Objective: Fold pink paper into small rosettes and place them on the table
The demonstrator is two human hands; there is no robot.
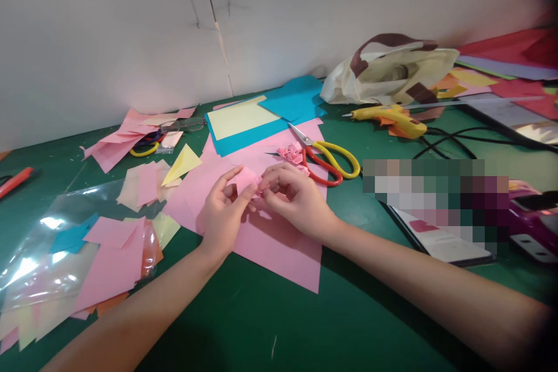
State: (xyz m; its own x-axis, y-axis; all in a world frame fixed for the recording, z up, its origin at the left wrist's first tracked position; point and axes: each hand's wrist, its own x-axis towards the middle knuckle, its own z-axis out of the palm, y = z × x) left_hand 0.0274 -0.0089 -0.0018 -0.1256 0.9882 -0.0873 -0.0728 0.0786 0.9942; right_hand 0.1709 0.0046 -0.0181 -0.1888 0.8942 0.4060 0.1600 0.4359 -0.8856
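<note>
A small folded piece of pink paper [246, 179] is held up between both hands, over a large pink sheet [288, 250] on the green table. My left hand [226, 203] grips its left side with thumb and fingers. At its right edge, my right hand [294, 195] pinches the paper; the fingertips partly hide that spot. Just beyond the right hand lie folded pink paper pieces [290, 153], beside scissors [329, 160] with one red and one yellow handle. Behind them are blue sheets [300, 96] and a pale yellow sheet [242, 118].
To the left lie a clear plastic bag [39, 244] with paper scraps, a folded yellow piece [183, 164] and eyeglasses [187, 124]. On the right are a yellow glue gun [392, 119], black cables [453, 136], a phone [453, 244], a cloth bag [344, 84] and a purple power strip [536, 221].
</note>
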